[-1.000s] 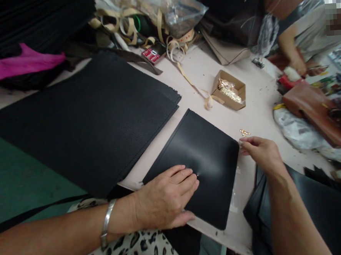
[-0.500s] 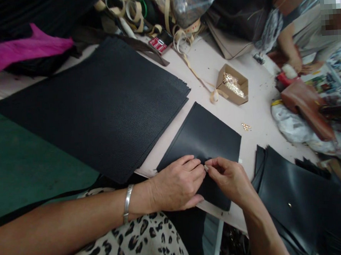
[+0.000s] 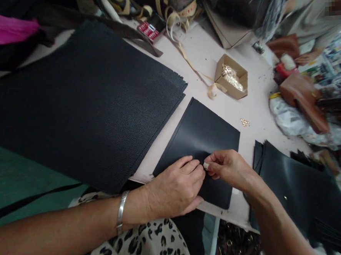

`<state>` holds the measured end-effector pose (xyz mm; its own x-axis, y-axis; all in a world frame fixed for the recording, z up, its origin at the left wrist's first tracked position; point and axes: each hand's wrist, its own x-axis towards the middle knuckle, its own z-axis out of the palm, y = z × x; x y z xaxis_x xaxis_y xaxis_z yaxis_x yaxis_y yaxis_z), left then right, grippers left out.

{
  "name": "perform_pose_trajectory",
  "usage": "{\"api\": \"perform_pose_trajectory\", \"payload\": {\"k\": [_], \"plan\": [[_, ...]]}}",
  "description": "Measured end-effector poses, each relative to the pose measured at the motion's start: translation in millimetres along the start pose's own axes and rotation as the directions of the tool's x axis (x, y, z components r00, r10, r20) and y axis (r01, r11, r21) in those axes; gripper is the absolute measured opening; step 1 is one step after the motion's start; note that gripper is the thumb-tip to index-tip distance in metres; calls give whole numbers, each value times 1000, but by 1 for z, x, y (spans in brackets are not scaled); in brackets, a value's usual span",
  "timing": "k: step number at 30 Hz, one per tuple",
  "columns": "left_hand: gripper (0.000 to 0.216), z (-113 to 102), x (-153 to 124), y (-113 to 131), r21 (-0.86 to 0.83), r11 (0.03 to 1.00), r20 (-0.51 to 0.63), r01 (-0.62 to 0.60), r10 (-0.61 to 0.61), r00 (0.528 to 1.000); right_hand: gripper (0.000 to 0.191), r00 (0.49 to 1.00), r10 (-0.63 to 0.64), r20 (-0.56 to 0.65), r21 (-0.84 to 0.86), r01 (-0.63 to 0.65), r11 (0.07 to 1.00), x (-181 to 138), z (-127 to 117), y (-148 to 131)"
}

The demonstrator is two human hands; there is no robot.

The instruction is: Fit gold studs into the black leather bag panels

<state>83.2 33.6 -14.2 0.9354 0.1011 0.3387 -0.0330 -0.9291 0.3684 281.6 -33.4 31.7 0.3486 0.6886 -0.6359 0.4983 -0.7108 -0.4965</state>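
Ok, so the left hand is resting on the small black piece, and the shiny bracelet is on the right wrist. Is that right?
Not quite: the shiny bracelet is on the left wrist, not the right, as the head view shows. The left hand does rest on the small black piece.
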Motion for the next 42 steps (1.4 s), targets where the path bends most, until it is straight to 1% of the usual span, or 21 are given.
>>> {"api": "perform_pose_trajectory", "payload": {"k": [5,8,10,12,14,15,16,17,19,20,21,23,25,28,31,34,36,37,38,39,42], "plan": [[55,1,0,0,-27,999,25,20,-19,1000,10,997,73,36,-127,-68,990,6,-4,-9],[54,2,1,0,-43,999,39,20,-18,999,4,998,61,6,-263,-58,963,7,-4,-22],[53,1,0,0,-47,999,37,21,-19,999,4,999,50,-21,-319,-54,946,7,-4,-29],[52,1,-1,1,-52,998,25,31,-30,999,3,998,36,-49,-291,-48,956,5,-3,-30],[50,1,-1,1,-54,997,5,47,-46,999,10,997,19,-77,-192,-34,981,1,-3,-23],[49,0,-1,1,-51,997,-6,52,-52,999,14,993,1,-117,-152,-19,988,-1,-4,-16],[47,0,0,0,-45,997,-17,55,-55,998,19,981,-20,-192,-142,-8,990,-4,-5,-9],[46,0,1,0,-37,998,-31,53,-55,998,24,953,-40,-302,-166,-11,986,-8,-6,0],[43,-1,3,0,-19,999,-55,38,-39,998,34,842,-58,-536,-246,-90,965,-15,-9,16],[42,-1,4,0,-10,999,-64,31,-31,997,39,789,-42,-613,-251,-144,957,-18,-10,24],[40,-2,5,0,-1,1000,-73,23,-23,997,43,757,-9,-654,-225,-183,957,-21,-11,30],[39,-2,6,1,26,1000,-85,11,-9,996,49,751,65,-657,-116,-186,976,-22,-10,39],[38,-1,6,0,72,997,-90,-14,21,996,54,749,97,-655,-11,-139,990,-19,-8,42],[39,3,6,-7,124,990,-99,-63,76,992,59,734,98,-672,95,-45,994,-9,-5,43],[41,8,8,-12,80,994,-130,-75,85,988,62,720,51,-692,151,75,986,-6,-8,48],[45,10,13,-5,-49,999,-194,-23,13,981,65,683,0,-730,145,156,977,-27,-27,69],[48,10,20,7,-165,986,-228,35,-73,971,67,645,16,-764,127,126,984,-54,-52,96],[49,10,25,15,-228,971,-232,71,-125,965,69,618,52,-784,117,65,991,-69,-68,112],[49,11,31,24,-294,950,-223,109,-179,958,71,575,115,-810,103,-53,993,-85,-84,131],[49,13,38,33,-360,921,-197,150,-233,952,73,543,162,-824,112,-125,986,-101,-100,150],[50,24,67,59,-534,798,-39,280,-354,934,78,469,281,-837,146,-303,942,-136,-137,206]]}}
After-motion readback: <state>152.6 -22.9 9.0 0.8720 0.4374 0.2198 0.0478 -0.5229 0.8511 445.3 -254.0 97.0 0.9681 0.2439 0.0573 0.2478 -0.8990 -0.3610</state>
